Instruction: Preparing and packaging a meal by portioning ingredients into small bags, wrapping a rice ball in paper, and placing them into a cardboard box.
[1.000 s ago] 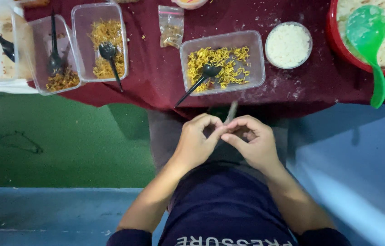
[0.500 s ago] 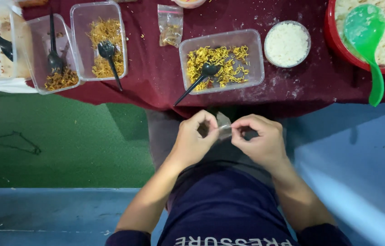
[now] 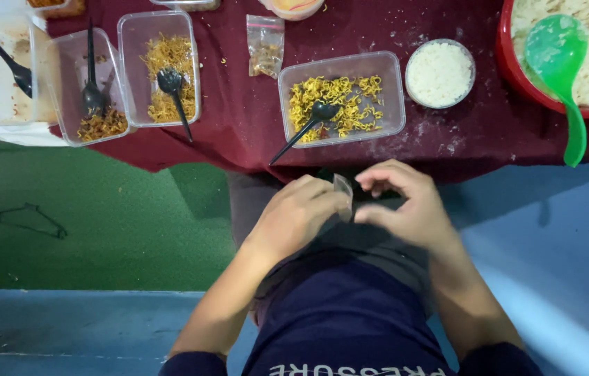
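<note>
My left hand (image 3: 296,214) and my right hand (image 3: 403,205) meet over my lap, just below the edge of the table. Both pinch a small clear plastic bag (image 3: 343,191) between their fingertips, and it stands upright between them. Straight ahead on the maroon tablecloth (image 3: 239,125) sits a clear rectangular tub of yellow noodles (image 3: 340,97) with a black spoon (image 3: 306,128) leaning out over its near edge.
A round white cup of rice (image 3: 439,73) stands right of the noodle tub. A red bowl (image 3: 517,66) with a green ladle (image 3: 559,76) is at the far right. Clear tubs with black spoons (image 3: 159,69) line the left. A small filled bag (image 3: 265,46) lies behind.
The hands have shifted slightly and drawn close again around the small bag, which now stands upright between them; the view has tilted a little.
</note>
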